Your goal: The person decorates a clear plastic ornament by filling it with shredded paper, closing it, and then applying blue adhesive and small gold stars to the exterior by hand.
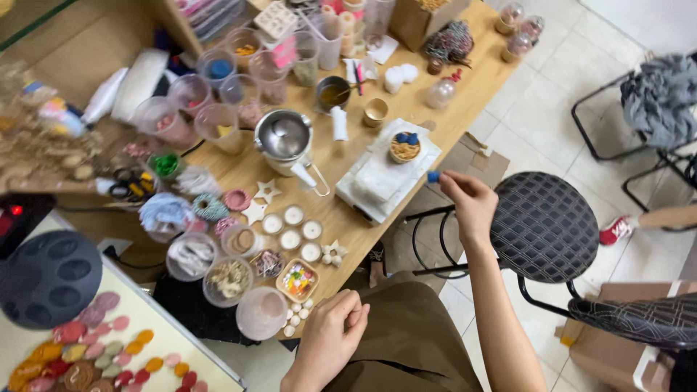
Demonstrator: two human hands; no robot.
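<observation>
At the far left, a white tray with many flat coloured pieces is seen, and above it a dark round device is placed. On the wooden table, a group of clear plastic cups is arranged near the back edge. Further right, a metal pouring pot with a white handle is standing upright. In front of it, five small white round candles are laid close together, and a small tray of coloured bits is set just beside them, near the table edge.

The left hand is held low beside the table edge, with the fingers curled loosely inward; nothing is seen inside it. To the right of the pot, a white block is lying, and a small round cup with blue pieces is standing on it. The right hand is raised just beside this block, and a small blue piece is pinched between its thumb and fingertips. Behind this hand, a black stool is standing on the tiled floor.
</observation>
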